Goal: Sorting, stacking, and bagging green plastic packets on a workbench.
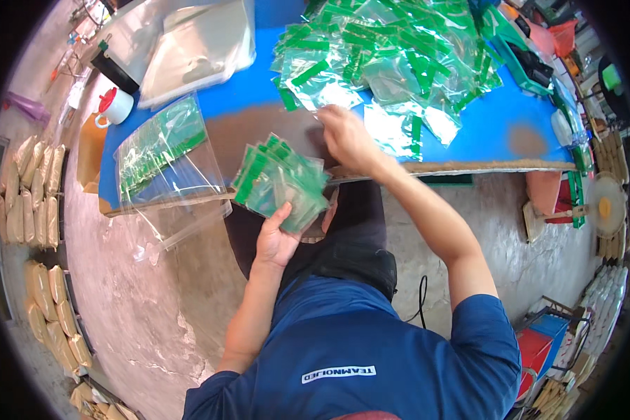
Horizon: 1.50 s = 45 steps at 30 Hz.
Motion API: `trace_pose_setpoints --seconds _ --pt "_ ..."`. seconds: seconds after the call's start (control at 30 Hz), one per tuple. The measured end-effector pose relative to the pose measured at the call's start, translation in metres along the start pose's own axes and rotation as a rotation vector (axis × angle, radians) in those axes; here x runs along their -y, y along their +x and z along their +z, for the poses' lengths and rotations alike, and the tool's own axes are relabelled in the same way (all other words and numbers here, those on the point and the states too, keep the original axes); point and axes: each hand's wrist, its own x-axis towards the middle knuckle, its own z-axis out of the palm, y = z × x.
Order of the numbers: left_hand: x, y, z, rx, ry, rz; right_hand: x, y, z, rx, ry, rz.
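Observation:
In my left hand is a fanned stack of small clear plastic bags with green strips, pinched under the thumb just off the table's near edge. My right hand reaches over the table with its fingers curled together. Its fingertips are at the near edge of a large loose pile of the same green-striped bags; whatever lies between them is too small to make out. Just right of that hand, a few shiny bags lie flat on the blue tabletop.
A larger clear bag with green-striped bags inside overhangs the table's left edge. Behind it stand a white mug with a red lid, a black cylinder and a stack of clear sheets. A green tray sits at the right.

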Motion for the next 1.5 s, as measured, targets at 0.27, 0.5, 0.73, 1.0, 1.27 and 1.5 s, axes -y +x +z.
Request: trace_pose_setpoints --seconds 0.27,0.5,0.73,1.0,1.27,1.5 --pt "-0.019 -0.01 0.001 -0.038 0.056 0.083 0.048 -0.042 -0.02 0.302 0.215 -0.132" --pt "-0.019 -0.016 -0.014 0.085 0.04 0.035 0.029 -0.068 -0.037 -0.02 -0.449 0.257" --pt "-0.012 -0.009 0.003 -0.018 0.227 0.067 0.028 -0.04 -0.031 0.344 0.256 0.322" --pt "-0.028 -0.025 -0.025 0.106 0.076 0.024 -0.019 -0.018 -0.013 -0.044 -0.464 0.167" --pt "-0.029 -0.011 0.0 -0.046 0.154 0.101 0.045 -0.014 -0.001 0.312 0.437 0.051" --pt "-0.026 -0.039 -0.016 0.02 0.117 0.074 -0.065 0.107 0.036 -0.251 -0.224 -0.182"
